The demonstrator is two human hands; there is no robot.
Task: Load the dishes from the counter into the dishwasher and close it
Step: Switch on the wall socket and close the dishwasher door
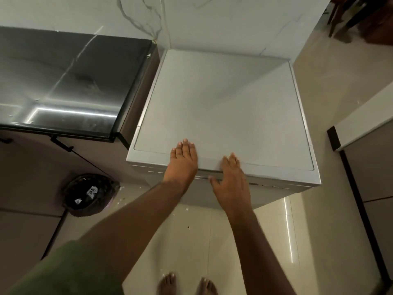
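Left hand [182, 161] lies flat, fingers together, on the boxy dishwasher's [223, 107] smooth white top's front edge; right hand [230, 179], fingers loosely spread, beside it.

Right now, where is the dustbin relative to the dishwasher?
In the head view the dark dustbin sits on the floor at lower left, left of the white dishwasher and below the dark counter, clear of both hands.

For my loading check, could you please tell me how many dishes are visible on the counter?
0. The dark counter shows no dishes, nor does the dishwasher top; its left end runs out of view, so some may be hidden.
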